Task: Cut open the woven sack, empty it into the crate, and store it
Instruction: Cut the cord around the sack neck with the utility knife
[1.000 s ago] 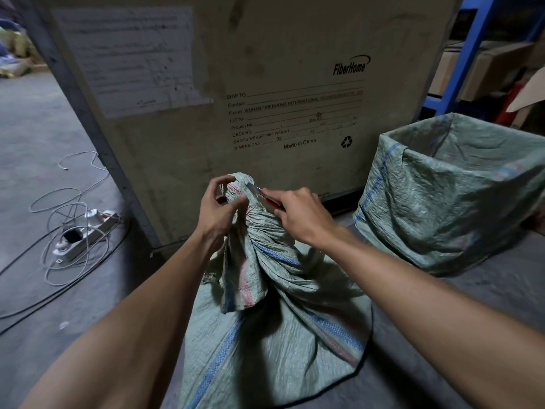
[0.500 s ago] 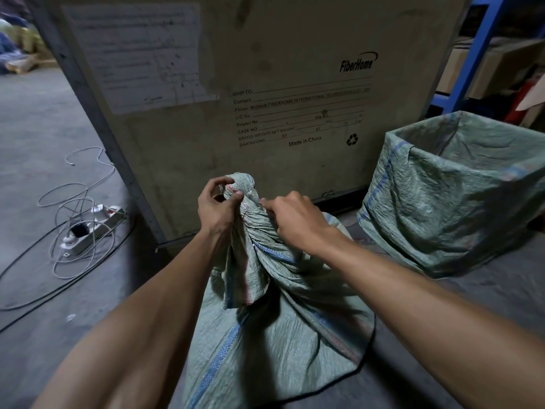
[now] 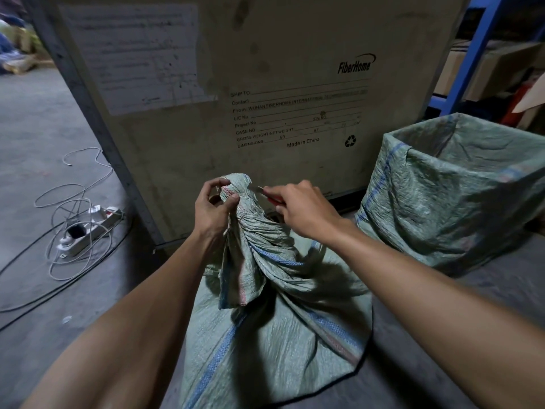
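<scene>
On a grey concrete floor (image 3: pixel 38 119) before a printed FiberHome crate (image 3: pixel 265 84), the left hand (image 3: pixel 213 208) has its grip closed on the bunched neck of the woven sack (image 3: pixel 265 335). The right hand (image 3: pixel 303 209) grips a red-handled knife (image 3: pixel 265 192), blade touching the neck. Best to keep the neck taut and cut away from the left fingers (image 3: pixel 233 199).

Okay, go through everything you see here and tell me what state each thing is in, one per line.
Sack: neck bunched shut, standing on the floor.
Left hand: pinching the sack's neck.
Right hand: closed on a knife.
Knife: blade out, tip at the neck.
Second sack: open, upright.
Power strip: on the floor with something plugged in, cables loose around it.
</scene>
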